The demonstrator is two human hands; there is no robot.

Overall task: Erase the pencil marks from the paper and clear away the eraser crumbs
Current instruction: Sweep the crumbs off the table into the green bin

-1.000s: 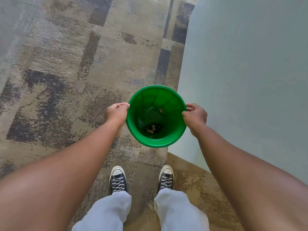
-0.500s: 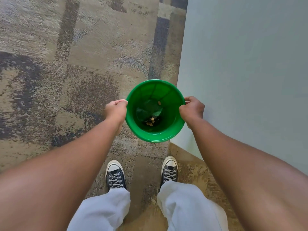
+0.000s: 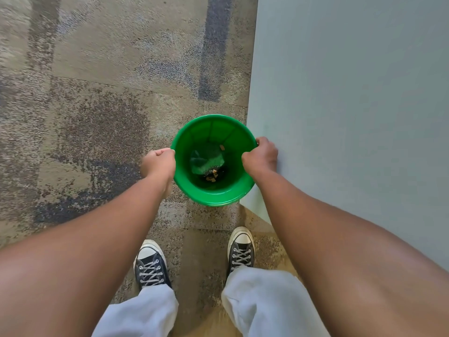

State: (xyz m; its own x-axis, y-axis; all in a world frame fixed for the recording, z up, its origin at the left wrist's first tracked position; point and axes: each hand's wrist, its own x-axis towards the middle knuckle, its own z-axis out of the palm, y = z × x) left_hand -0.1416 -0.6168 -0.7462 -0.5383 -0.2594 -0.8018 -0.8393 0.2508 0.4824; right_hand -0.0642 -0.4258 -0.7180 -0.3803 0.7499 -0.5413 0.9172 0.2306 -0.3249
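Bin: a round green plastic bin (image 3: 213,198) seen from straight above, with a smooth rolled rim and faint vertical ribs on its inner wall; it is held between both hands over the carpet, just beside the left edge of the desk.
Bin contents: small tan crumbs (image 3: 211,175) lie clustered at the dark bottom, one more tan speck (image 3: 221,147) clings to the far inner wall, and a crumpled greenish piece (image 3: 206,158) lies above the crumbs.
Left hand: the left hand (image 3: 159,162) grips the bin's left rim, fingers curled round the edge, knuckles up.
Right hand: the right hand (image 3: 261,155) grips the right rim the same way, fingers folded over the lip, thumb on the outside.
Desk: a pale grey-green top (image 3: 352,105) fills the right side; its near left corner sits just below the bin.
Carpet: mottled tan, grey and dark patches (image 3: 97,105).
Feet: two black laced sneakers with white toe caps (image 3: 150,263) stand below the bin, under light trouser legs (image 3: 143,312).
Hard to make out: what the greenish piece is cannot be told; the bin's outer wall and base are hidden from this angle, and the desk top runs out of view at the right and top.
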